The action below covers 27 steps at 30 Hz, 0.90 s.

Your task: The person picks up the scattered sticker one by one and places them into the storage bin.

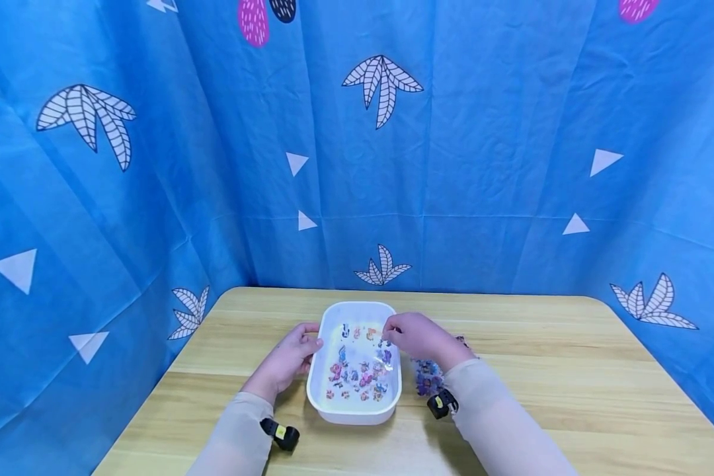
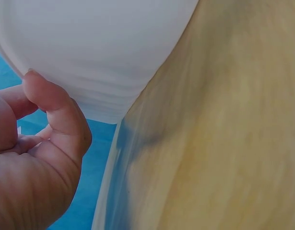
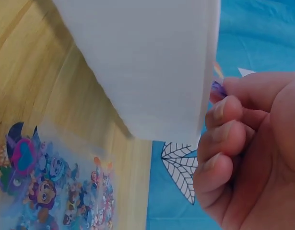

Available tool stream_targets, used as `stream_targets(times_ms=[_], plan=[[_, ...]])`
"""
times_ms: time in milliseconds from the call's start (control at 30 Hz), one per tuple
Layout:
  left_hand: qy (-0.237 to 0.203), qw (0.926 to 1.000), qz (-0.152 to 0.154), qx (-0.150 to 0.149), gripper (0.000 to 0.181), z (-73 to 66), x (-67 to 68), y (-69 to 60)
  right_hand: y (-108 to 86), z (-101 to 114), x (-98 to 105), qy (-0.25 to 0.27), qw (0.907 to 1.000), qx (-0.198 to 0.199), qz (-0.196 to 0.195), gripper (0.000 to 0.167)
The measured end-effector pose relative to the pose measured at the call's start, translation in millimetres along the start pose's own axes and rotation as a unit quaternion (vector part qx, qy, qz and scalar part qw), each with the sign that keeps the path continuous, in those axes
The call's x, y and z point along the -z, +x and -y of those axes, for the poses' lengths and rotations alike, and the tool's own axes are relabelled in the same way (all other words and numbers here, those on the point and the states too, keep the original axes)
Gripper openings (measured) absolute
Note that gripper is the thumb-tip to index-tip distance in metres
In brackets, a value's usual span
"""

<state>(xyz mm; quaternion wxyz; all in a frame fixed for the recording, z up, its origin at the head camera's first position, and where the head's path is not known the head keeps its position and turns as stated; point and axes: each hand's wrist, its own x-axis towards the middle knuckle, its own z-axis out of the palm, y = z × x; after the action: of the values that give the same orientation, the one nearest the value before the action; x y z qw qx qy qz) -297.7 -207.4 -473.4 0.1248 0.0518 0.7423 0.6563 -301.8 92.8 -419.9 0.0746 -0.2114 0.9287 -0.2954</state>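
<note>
A white plastic tub (image 1: 354,418) holds several small colourful stickers or cut-outs, spread over its bottom. My left hand (image 1: 289,359) holds the tub's left rim; in the left wrist view that hand (image 2: 46,143) has a fingertip on the white wall (image 2: 104,57). Above the right rim, my right hand (image 1: 419,336) pinches a small purple piece (image 3: 218,88) between thumb and forefinger, seen in the right wrist view beside the tub's edge (image 3: 152,62). The other fingers of that hand (image 3: 248,139) are curled.
A clear sheet with many printed cartoon figures (image 1: 428,378) lies on the wooden table (image 1: 535,357) right of the tub, partly under my right forearm. Blue patterned cloth (image 1: 452,165) hangs behind the table and at its sides.
</note>
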Motion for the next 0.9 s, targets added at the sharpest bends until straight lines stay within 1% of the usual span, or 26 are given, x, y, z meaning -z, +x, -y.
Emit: stream_targets(times_ms=[100,233,467,733,833,900], plan=[[-0.001,1.0000,0.002,0.000,0.045,0.3,0.3,0.1,2.2,2.4,-1.8,-0.042,0.9991,-0.002,-0.004,0.014],[-0.001,1.0000,0.005,-0.002,0.046,0.0,0.2,-0.5,5.6,2.5,-4.3,-0.074,0.9972,-0.006,-0.009,0.015],[0.006,1.0000,0.002,-0.002,0.046,-1.2,0.5,0.2,3.9,1.7,-2.3,-0.048,0.9984,-0.028,-0.014,0.019],[0.009,0.9999,0.004,-0.005,0.047,0.2,2.3,3.5,-0.8,0.8,5.8,-0.018,0.9994,-0.027,-0.016,0.018],[0.008,0.9999,0.006,-0.005,0.047,0.4,2.7,3.3,-3.8,-0.2,9.1,-0.008,0.9993,-0.029,-0.022,0.016],[0.007,0.9999,0.007,-0.005,0.046,0.8,2.9,3.5,-5.5,-2.9,11.0,-0.010,0.9991,-0.027,-0.031,0.014]])
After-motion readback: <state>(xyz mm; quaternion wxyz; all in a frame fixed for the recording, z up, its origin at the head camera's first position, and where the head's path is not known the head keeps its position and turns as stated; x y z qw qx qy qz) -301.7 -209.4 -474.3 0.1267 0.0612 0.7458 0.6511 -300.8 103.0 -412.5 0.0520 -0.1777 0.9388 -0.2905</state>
